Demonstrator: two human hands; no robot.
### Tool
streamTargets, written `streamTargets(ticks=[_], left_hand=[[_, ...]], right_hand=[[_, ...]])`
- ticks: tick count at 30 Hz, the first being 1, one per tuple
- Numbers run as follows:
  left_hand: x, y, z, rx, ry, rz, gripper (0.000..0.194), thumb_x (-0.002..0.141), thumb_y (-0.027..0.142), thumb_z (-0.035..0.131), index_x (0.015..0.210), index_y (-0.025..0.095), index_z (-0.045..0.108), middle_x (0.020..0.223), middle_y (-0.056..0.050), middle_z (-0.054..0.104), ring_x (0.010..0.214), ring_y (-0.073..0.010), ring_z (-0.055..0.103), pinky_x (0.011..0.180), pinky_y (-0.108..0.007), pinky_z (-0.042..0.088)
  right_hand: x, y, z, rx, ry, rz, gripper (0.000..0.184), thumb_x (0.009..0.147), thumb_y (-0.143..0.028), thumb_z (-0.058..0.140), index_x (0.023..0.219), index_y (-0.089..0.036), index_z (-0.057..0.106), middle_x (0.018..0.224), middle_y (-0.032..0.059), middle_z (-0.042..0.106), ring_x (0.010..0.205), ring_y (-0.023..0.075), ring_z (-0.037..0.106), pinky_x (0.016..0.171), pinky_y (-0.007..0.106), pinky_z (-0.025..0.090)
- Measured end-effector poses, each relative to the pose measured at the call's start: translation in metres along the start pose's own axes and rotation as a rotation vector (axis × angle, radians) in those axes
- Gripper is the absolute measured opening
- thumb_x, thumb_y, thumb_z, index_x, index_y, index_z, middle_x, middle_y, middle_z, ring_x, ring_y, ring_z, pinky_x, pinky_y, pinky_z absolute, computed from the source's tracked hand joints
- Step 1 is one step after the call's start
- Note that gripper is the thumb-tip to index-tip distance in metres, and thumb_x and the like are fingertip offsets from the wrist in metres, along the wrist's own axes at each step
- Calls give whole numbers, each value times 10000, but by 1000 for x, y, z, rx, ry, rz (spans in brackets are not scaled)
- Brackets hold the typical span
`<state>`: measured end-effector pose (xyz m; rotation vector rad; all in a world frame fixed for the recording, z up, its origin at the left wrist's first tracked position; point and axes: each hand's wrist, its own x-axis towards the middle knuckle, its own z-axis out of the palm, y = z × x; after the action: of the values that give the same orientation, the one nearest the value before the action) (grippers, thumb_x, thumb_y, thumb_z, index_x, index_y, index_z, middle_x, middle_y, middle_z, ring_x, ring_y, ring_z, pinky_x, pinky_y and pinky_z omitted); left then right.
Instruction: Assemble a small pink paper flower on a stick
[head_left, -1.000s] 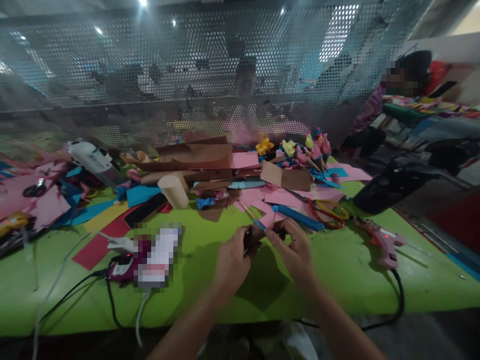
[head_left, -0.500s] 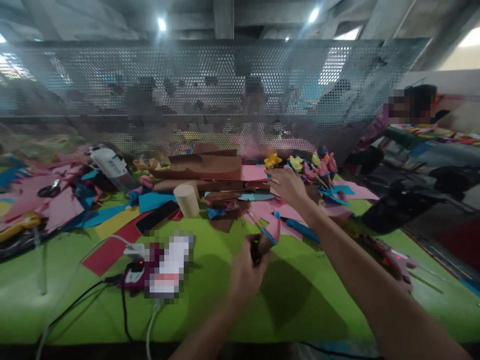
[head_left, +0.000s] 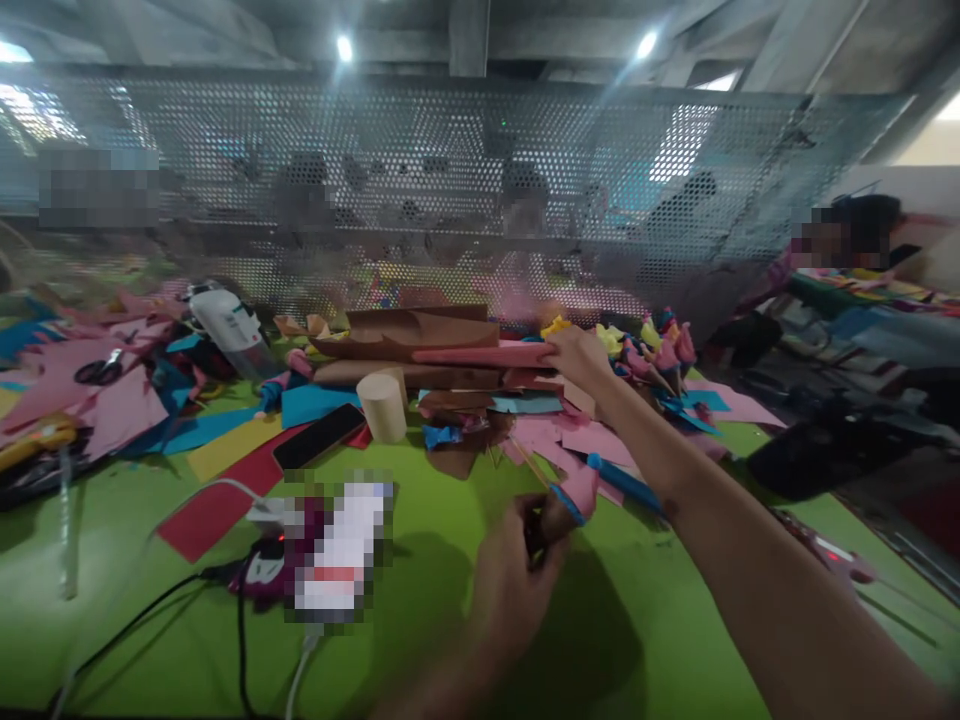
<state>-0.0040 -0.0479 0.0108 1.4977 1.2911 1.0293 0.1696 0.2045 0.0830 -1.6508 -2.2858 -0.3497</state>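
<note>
My left hand is closed around a small paper figure, which has a brown body, a blue band, a pink upper part and a blue tip. It is held tilted above the green table. Farther back, my right hand pinches the right end of a pink paper sheet, seen nearly edge-on in front of rolled brown paper. Several similar paper figures with pink and yellow parts stand just right of that hand. Pink paper scraps and a blue rod-like piece lie below my right forearm.
A cream cylinder, a dark phone and a blurred-out phone on a power strip with cables occupy the left-centre. A glue gun lies at right. Scissors rest on pink paper. A perforated screen stands behind.
My right hand has closed on the pink sheet, whose edge now looks raised. My left hand, still holding the paper figure, sits slightly lower and farther right in view as the camera shifted.
</note>
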Motion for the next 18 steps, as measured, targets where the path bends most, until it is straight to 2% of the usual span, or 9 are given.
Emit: streamTargets(ticks=[4, 7, 10, 13, 15, 18], left_hand=[[2, -1, -2, 13, 20, -16, 344, 853, 296, 590, 1183, 204, 565, 1054, -84, 726, 931, -231, 694, 816, -366, 536], [5, -2, -4, -19, 37, -21, 343, 839, 297, 604, 1165, 195, 569, 1042, -84, 726, 935, -235, 690, 832, -378, 534], [10, -3, -5, -109, 60, -23, 343, 833, 329, 622, 1136, 175, 573, 1047, -97, 725, 951, -234, 686, 845, -378, 538], [15, -6, -5, -228, 94, -45, 363, 832, 335, 627, 1150, 167, 575, 1102, -105, 716, 1011, -230, 677, 892, -374, 529], [18, -8, -4, -286, 108, -66, 363, 834, 320, 624, 1159, 167, 581, 1132, -107, 710, 1028, -226, 669, 901, -365, 523], [22, -10, -5, -290, 120, -62, 324, 834, 293, 618, 1128, 158, 598, 1097, -101, 715, 986, -211, 659, 875, -344, 519]], right_hand=[[-5, 0, 0, 46, 21, 34, 163, 826, -288, 665, 920, -196, 762, 979, 113, 753, 993, 294, 653, 812, 361, 463], [-19, 2, 2, 113, 48, 22, 244, 831, -280, 661, 1048, -215, 751, 1089, 93, 749, 1027, 276, 652, 862, 360, 474], [-46, 6, -3, 357, 217, 51, 303, 851, -282, 625, 1128, -205, 722, 1172, 100, 727, 1066, 267, 639, 930, 387, 461], [-88, 2, -14, 690, 349, 185, 271, 887, -369, 565, 969, -186, 747, 956, 75, 754, 872, 236, 666, 801, 359, 491], [-120, -8, -23, 875, 298, 253, 322, 866, -464, 594, 818, -181, 738, 772, 47, 727, 748, 218, 653, 703, 327, 487], [-159, -32, -34, 1112, 214, 287, 430, 854, -562, 602, 653, -190, 679, 660, 36, 683, 656, 194, 624, 628, 301, 473]])
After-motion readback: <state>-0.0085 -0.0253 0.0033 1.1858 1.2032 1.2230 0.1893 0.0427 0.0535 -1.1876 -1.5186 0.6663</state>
